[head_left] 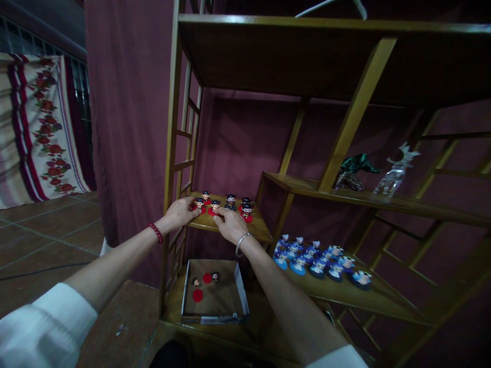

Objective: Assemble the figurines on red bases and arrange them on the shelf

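Both of my hands are at the small wooden shelf [245, 229] on the left side of the rack. My left hand [180, 212] has its fingers closed around the side of a small black-haired figurine [200, 203] on a red round base. Beside it, my right hand [232, 225] pinches a similar figurine [215, 205], also on a red base. Another figurine [206, 195] stands behind these two. To the right stand a dark-based figurine [230, 201] and a red-based figurine [247, 210], with one more partly hidden behind.
Below, an open cardboard box [226, 301] holds two loose figurines and two red discs. Several blue-and-white figurines [317, 266] stand in rows on a lower right shelf. A clear deer ornament [395, 174] and a green ornament [356, 166] sit higher. A slatted side frame [174, 153] borders my left hand.
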The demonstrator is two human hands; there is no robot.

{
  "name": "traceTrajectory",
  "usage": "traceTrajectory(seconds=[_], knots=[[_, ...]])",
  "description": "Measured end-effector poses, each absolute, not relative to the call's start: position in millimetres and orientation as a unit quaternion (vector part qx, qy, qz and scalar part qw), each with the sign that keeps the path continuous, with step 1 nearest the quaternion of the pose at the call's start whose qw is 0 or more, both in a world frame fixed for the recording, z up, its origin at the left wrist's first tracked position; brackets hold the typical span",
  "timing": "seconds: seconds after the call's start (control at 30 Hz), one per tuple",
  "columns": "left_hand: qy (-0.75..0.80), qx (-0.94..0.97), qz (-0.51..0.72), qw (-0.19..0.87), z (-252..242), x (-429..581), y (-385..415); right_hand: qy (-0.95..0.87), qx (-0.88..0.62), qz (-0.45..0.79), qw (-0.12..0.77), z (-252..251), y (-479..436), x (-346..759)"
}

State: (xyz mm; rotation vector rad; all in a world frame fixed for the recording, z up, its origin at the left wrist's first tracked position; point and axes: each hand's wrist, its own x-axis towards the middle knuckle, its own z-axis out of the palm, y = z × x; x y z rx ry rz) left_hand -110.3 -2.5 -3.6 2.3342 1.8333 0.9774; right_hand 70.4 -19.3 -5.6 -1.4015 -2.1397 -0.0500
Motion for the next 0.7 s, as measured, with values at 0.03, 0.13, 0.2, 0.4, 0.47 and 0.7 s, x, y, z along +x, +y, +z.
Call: traceTrajectory(seconds=[0.03, 0.13, 0.2, 0.4, 0.47, 0.7], knots=[[0.588, 0.747, 0.311, 0.007, -3.3, -110.2, -2.8, -0.801, -0.526, -0.017, 0.285, -5.4, -19.4, 70.1], [0.588, 0.747, 0.311, 0.004, -2.5, -109.8, -3.6, -0.801, -0.523, -0.014, 0.291, -5.5, -20.0, 69.3], [0.585, 0.748, 0.314, 0.004, -2.5, -109.7, -4.1, -0.802, -0.510, -0.015, 0.310, -6.2, -21.7, 70.0], [0.578, 0.750, 0.322, 0.002, -4.4, -110.1, -4.8, -0.757, -0.485, -0.026, 0.436, -8.0, -35.3, 91.3], [0.579, 0.751, 0.319, -0.002, -4.8, -110.2, -5.2, -0.729, -0.499, -0.052, 0.466, -8.6, -39.5, 105.0], [0.575, 0.756, 0.312, -0.028, -4.4, -110.1, -7.1, -0.693, -0.551, -0.099, 0.454, -15.2, -39.2, 137.2]])
